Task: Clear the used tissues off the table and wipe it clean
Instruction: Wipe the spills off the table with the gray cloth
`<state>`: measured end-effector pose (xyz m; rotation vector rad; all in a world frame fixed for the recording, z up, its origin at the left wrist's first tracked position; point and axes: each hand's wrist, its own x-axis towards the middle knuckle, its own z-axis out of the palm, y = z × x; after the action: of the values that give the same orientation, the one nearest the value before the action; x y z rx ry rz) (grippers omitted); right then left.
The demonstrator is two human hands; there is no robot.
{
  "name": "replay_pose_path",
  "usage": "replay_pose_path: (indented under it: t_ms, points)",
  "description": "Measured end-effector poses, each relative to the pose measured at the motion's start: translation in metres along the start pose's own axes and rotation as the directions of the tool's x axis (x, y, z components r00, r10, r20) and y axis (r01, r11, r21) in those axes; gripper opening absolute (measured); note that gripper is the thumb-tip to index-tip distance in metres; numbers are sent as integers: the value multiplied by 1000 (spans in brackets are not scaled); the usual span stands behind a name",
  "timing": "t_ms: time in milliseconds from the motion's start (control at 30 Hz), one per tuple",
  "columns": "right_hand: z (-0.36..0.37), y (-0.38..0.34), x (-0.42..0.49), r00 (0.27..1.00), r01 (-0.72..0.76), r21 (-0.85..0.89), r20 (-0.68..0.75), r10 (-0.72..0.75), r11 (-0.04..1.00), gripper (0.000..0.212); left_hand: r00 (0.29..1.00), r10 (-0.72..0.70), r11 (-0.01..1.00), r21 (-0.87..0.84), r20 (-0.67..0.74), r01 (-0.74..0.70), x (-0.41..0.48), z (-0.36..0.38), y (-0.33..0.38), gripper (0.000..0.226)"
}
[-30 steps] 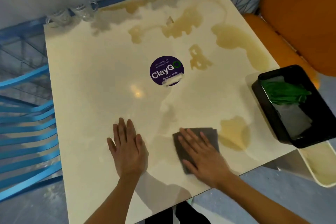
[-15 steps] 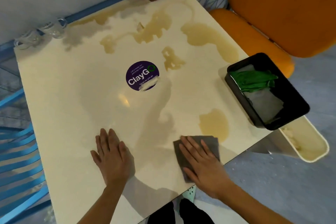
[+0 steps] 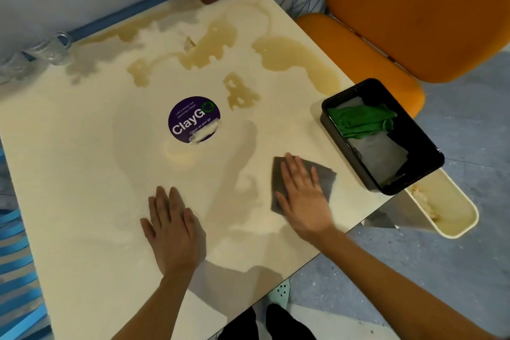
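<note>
1. Desk (image 3: 82,174), cream square laminate top, filling foreground: tan spills (image 3: 292,55) pooled over far half, likely unwiped yet.
2. Black rectangular plastic tray (image 3: 422,143): parked at right edge, spare cloths (image 3: 358,119) kept handy.
3. Left grip (image 3: 174,226): flat, fingers straight, empty, braced on desk.
4. Right grip (image 3: 303,196): flat, fingers straight, pressing grey square cloth (image 3: 277,182) onto desk near tray.

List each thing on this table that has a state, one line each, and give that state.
left hand: open, flat on table
right hand: open, pressing grey cloth
grey cloth: spread flat under right hand
table: brown spills unwiped on far half
black tray: holds crumpled green cloth
</note>
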<state>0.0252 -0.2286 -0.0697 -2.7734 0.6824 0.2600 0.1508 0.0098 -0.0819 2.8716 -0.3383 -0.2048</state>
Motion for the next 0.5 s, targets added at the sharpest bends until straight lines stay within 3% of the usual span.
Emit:
replay_pose_path:
  t_ms: [133, 233, 367, 500]
  points:
    - [16, -39, -30, 982, 185, 6, 34, -185, 983, 64, 1000, 7, 1000, 12, -7, -7, -1, -1, -1, 59]
    - [17, -15, -66, 955, 285, -41, 97, -280, 958, 65, 1000, 4, 1000, 7, 3, -4, -2, -3, 1, 59]
    - [-2, 40, -57, 978, 195, -67, 89, -188, 979, 65, 1000, -8, 1000, 17, 3, 8, -1, -2, 4, 59]
    - [-6, 31, 7, 1000, 22, -31, 1, -22, 999, 66, 1000, -11, 1000, 14, 6, 10, -1, -2, 3, 59]
